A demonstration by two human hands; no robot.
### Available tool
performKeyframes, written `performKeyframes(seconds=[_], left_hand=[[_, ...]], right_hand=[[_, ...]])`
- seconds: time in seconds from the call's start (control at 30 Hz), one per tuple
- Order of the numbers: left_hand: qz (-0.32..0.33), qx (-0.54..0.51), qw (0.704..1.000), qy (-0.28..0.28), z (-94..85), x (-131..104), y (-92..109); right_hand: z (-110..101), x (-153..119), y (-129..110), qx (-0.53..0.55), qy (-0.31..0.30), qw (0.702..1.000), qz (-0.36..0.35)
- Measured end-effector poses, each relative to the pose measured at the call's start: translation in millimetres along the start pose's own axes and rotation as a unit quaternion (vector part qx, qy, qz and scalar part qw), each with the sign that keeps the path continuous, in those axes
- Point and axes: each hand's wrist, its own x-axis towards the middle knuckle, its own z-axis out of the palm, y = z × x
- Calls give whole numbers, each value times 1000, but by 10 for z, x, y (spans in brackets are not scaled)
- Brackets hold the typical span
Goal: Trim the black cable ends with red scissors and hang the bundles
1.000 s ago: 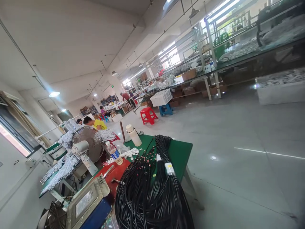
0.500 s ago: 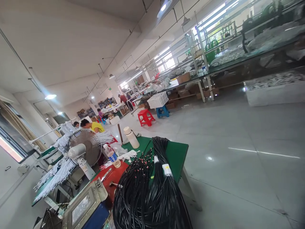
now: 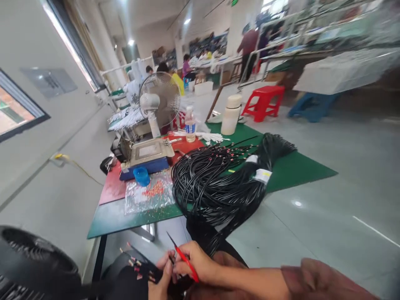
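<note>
At the bottom centre, my right hand (image 3: 200, 263) is closed around red-handled scissors (image 3: 187, 263), their thin dark tip pointing up and left. Close against it, my left hand (image 3: 161, 278) pinches a dark piece of cable (image 3: 171, 259); its far end is hidden by the fingers. Several black cable ends (image 3: 137, 263) with reddish and pale tips lie left of my left hand, over my dark-clothed lap. Beyond the hands, a large bundle of black cables (image 3: 215, 183) lies on the green table, bound with white wraps and hanging over the near edge.
On the table (image 3: 106, 218) are a plastic bag (image 3: 150, 200) with small orange pieces, a blue cup (image 3: 141, 176), a metal-topped device (image 3: 146, 154), a drink bottle (image 3: 190, 125) and a white flask (image 3: 231, 114). A black fan (image 3: 37, 262) stands at lower left. People sit farther back.
The view has swung down and left. Both hands, the scissors and the cable ends on my lap have come into view; the table now appears farther right and more level.
</note>
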Motion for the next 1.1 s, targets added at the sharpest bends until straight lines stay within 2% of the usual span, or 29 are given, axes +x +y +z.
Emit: performKeyframes(seconds=[0.1, 0.2, 0.33, 0.43, 0.5, 0.7, 0.83, 0.9, 1.0, 1.07, 1.1], left_hand=[[-19, -52, 998, -32, 58, 11, 46], [-28, -72, 995, -64, 90, -30, 127], [16, -63, 997, -52, 72, -63, 167], [38, -43, 997, -59, 45, -34, 132], [34, -26, 996, -78, 34, -15, 99], [3, 4, 989, -147, 19, -43, 80], [5, -9, 988, -151, 24, -68, 113], [11, -8, 990, -137, 28, -66, 122], [15, -7, 995, -103, 24, -48, 124], [15, -20, 997, -73, 14, -32, 119], [14, -31, 998, -58, 8, -24, 115]], right_hand=[[-16, -34, -73, 21, -31, 999, -28], [-46, -35, -32, -10, -33, 999, -10], [-91, 24, 79, -34, 13, 999, 33], [-143, 67, 71, -30, 52, 998, 26], [-164, 86, 15, -19, 39, 999, 25], [-99, 164, -167, 86, -78, 992, 40], [2, 262, -110, 182, -80, 972, 129], [32, 320, -69, 189, -65, 969, 148], [-21, 388, -73, 84, -7, 993, 86], [-125, 387, -120, -54, 9, 998, 30], [-187, 365, -149, -129, 1, 992, 6]])
